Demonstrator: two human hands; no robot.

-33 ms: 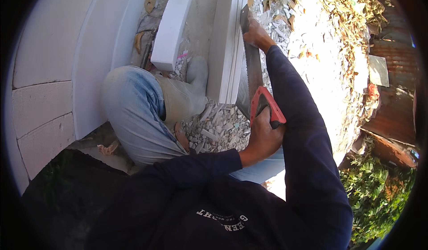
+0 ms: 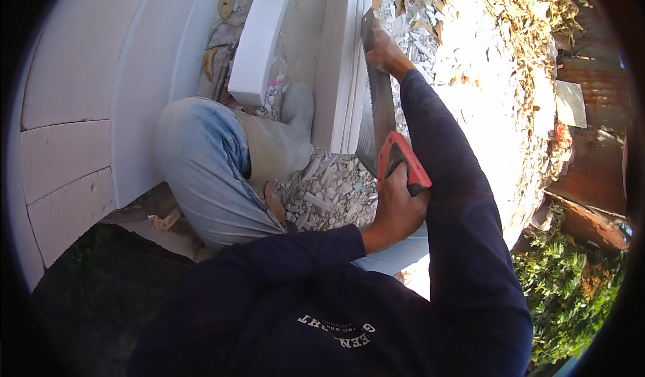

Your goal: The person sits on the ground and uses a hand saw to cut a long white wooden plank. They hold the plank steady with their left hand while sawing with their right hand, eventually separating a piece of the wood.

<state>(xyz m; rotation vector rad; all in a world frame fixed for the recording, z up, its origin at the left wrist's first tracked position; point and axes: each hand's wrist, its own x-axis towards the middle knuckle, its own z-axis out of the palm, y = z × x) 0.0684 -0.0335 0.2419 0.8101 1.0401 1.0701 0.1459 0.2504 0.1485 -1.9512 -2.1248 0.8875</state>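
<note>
My left hand [image 2: 398,212] is closed round the red and black handle of a hand saw [image 2: 383,105]. The toothed grey blade slants away from me along the right side of a stack of white slabs [image 2: 344,74]. Its teeth face the slabs; I cannot tell whether they touch them. At the far end of the blade, my right hand [image 2: 386,51] grips it near the tip, fingers partly hidden. My right arm stretches straight forward, while the left crosses in front of my body.
Left of the stack lies a long white block [image 2: 262,41]. My bent left knee [image 2: 201,135] and dusty boot [image 2: 295,118] are beside the slabs. Broken white rubble [image 2: 336,192] covers the ground. A block wall [image 2: 67,148] stands at left; dry leaves [image 2: 531,27] and rusty sheets [image 2: 591,155] lie right.
</note>
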